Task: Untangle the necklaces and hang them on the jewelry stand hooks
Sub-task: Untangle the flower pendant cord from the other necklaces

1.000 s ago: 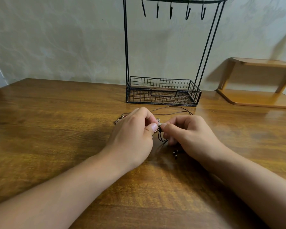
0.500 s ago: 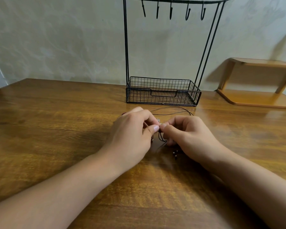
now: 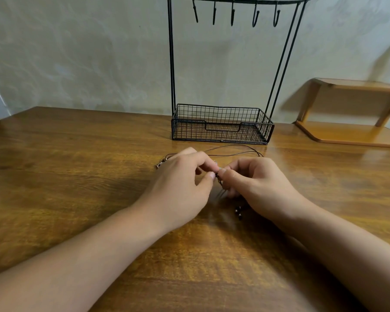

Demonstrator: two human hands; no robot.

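Dark cord pinched at both sides: the left hand [image 3: 180,176] and right hand [image 3: 259,183] each nip the tangled thin black-cord necklaces [image 3: 234,152] between thumb and forefinger, fingertips almost touching above the brown wooden table [image 3: 77,176]. Loose cords run rightward and away toward the black wire jewelry stand [image 3: 221,124], its hooks [image 3: 232,14] bare.

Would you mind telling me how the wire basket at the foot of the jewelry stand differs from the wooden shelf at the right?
The wire basket is black open mesh; the wooden shelf is solid orange-brown board. The basket is a low tray under the stand's hooks; the shelf has two levels. Both rest on the table against the wall.
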